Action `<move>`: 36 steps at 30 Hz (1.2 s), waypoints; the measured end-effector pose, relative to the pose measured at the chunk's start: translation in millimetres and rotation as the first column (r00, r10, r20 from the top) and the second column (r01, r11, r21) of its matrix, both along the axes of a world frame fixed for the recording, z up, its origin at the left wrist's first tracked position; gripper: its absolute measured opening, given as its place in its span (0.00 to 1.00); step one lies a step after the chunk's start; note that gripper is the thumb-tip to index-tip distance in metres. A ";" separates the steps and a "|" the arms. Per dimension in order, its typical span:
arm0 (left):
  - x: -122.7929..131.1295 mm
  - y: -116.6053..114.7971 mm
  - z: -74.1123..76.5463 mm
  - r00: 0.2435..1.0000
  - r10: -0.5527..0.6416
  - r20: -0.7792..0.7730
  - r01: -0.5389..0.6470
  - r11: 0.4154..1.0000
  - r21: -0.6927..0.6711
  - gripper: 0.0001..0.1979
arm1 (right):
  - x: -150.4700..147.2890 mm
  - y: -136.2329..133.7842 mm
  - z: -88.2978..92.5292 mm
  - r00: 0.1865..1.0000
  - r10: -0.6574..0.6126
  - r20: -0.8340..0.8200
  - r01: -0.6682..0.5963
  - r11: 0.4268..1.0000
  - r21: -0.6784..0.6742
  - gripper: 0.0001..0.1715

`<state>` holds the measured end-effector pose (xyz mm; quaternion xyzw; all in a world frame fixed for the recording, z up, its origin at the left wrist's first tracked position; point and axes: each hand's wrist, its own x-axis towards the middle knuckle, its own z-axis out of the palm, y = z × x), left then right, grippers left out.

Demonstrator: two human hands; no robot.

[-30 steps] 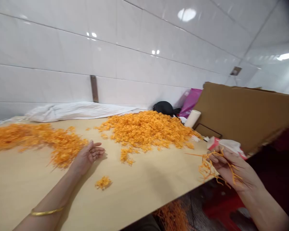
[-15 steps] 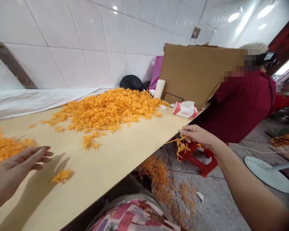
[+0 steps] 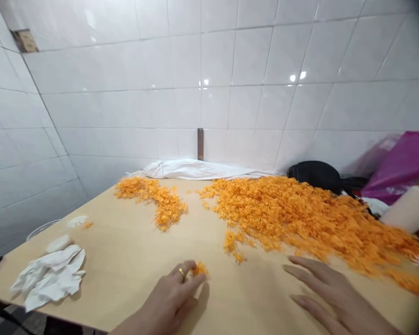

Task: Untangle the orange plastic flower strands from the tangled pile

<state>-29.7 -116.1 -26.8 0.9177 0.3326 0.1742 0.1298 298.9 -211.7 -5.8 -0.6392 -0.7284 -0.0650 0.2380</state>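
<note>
My left hand [image 3: 172, 298], with a ring on one finger, is low over the table. Its thumb and forefinger close around a small clump of orange plastic pieces [image 3: 200, 268] lying on the tabletop. My right hand [image 3: 324, 291] hovers to the right with its fingers apart and nothing in them, near the front edge of a large heap of spidery orange pieces [image 3: 282, 211]. Beyond my left hand, a smaller heap of orange pieces [image 3: 160, 202] spreads toward the back left.
Crumpled white tissue [image 3: 56, 274] and a white flower-shaped piece [image 3: 77, 221] lie on the table's left side. A white cloth [image 3: 192, 169] runs along the tiled wall. Behind the large heap are a black case [image 3: 314, 174] and a purple bag [image 3: 398, 167].
The view has swung left. My right hand has come back over the table and no longer holds the orange strands. My left hand has closed on the small orange clump.
</note>
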 end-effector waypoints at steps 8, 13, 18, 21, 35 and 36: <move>53.0 59.1 4.1 0.987 0.060 -0.151 -0.029 0.980 0.197 0.09 | -64.2 133.1 -18.0 0.956 0.080 0.281 -0.010 0.970 -0.243 0.25; 83.1 105.0 19.4 0.976 0.099 -0.192 -0.057 0.976 0.212 0.12 | -61.6 190.4 -36.5 0.871 -0.333 0.362 0.367 0.930 -0.028 0.26; 62.5 112.7 25.1 0.986 0.132 0.102 -0.161 0.918 0.362 0.13 | -68.8 196.5 -32.8 0.874 -0.320 0.366 0.295 0.947 0.124 0.22; 24.4 120.8 32.7 0.909 0.307 0.281 -0.388 0.870 0.305 0.09 | -89.2 186.5 -24.8 0.924 -0.180 0.337 0.118 0.973 0.197 0.22; -17.8 105.0 11.5 0.769 0.578 0.273 -0.606 0.795 0.025 0.07 | -193.9 212.1 4.0 0.740 0.240 -0.629 -0.361 0.930 -0.069 0.20; -12.2 98.2 11.6 0.809 0.528 0.259 -0.559 0.827 0.057 0.07 | -197.4 218.0 2.7 0.741 0.205 -0.639 -0.337 0.937 -0.091 0.19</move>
